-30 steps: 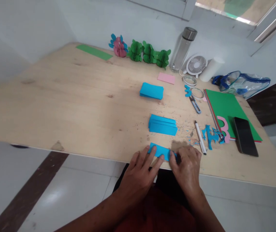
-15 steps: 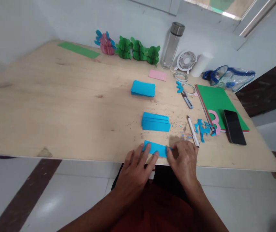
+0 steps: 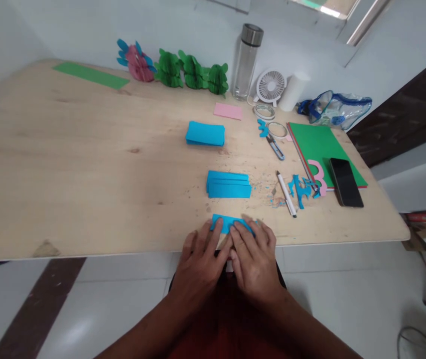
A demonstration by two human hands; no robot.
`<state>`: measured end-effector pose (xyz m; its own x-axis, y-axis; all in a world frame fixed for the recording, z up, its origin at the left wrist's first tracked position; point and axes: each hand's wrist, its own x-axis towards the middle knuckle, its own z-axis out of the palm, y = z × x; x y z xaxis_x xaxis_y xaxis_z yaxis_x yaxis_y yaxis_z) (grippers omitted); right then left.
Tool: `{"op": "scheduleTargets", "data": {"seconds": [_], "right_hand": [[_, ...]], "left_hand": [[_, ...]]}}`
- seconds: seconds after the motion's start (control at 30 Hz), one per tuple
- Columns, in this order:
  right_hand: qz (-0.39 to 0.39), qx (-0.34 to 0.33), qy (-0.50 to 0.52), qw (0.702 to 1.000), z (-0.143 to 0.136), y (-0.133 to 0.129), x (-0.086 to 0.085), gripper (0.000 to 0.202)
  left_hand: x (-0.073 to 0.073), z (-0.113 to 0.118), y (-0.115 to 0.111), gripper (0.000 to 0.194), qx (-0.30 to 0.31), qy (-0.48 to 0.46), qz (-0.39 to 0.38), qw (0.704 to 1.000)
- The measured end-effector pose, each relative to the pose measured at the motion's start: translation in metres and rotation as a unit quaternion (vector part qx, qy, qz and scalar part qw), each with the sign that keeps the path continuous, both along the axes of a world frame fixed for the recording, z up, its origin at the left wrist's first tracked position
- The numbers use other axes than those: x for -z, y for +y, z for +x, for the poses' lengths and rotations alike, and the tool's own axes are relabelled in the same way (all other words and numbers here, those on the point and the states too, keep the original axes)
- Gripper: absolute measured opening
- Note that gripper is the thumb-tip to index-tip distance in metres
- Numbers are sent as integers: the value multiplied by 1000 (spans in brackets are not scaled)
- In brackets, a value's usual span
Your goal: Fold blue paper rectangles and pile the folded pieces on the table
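A narrow blue paper strip lies at the table's front edge under the fingertips of both hands. My left hand presses on its left part, fingers spread. Beside it, my right hand lies over the strip's right part with its fingers stretched out flat, hiding some of the paper. Just beyond the hands is a fanned stack of blue strips. Farther back sits a stack of wider blue paper pieces.
Rightward lie a white pen, blue scraps, snips, tape rolls, a green sheet and a phone. Along the wall stand paper figures, a bottle and a small fan.
My right hand has moved left, from the strip's right end to over the strip, beside my left hand, and its fingers now lie flat. The camera view has shifted a little.
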<state>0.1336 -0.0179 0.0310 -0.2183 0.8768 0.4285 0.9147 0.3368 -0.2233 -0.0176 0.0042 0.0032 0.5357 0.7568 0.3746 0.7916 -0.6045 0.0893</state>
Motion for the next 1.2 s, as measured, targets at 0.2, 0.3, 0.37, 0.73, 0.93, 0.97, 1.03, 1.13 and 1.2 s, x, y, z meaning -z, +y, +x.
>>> {"op": "scheduleTargets", "data": {"seconds": [0.2, 0.3, 0.37, 0.73, 0.93, 0.97, 1.03, 1.13, 1.2], "right_hand": [[11, 4, -69, 998, 29, -10, 11, 38], [13, 4, -93, 996, 41, -14, 11, 38], [10, 15, -94, 995, 45, -16, 10, 39], [-6, 4, -76, 997, 25, -14, 13, 42], [5, -5, -83, 997, 31, -10, 17, 40], [8, -7, -82, 997, 32, -10, 17, 39], [8, -10, -83, 996, 32, -10, 16, 39], [7, -16, -86, 996, 32, -10, 16, 40], [9, -18, -87, 996, 32, -10, 16, 39]], "left_hand": [[-1, -1, 0, 43, 4, 12, -7, 1000], [0, -1, 0, 46, 4, 15, -4, 1000], [-1, 0, 0, 46, 4, 14, 1, 1000], [1, 1, -1, 45, 0, 9, 1, 1000], [-4, -7, 3, 44, 17, 25, 6, 1000], [-4, -11, 5, 44, 20, 27, 9, 999], [-5, -21, 8, 43, 21, 31, 15, 999], [-7, -37, 13, 44, 26, 43, 14, 999], [-9, -45, 15, 47, 23, 47, 11, 999]]}}
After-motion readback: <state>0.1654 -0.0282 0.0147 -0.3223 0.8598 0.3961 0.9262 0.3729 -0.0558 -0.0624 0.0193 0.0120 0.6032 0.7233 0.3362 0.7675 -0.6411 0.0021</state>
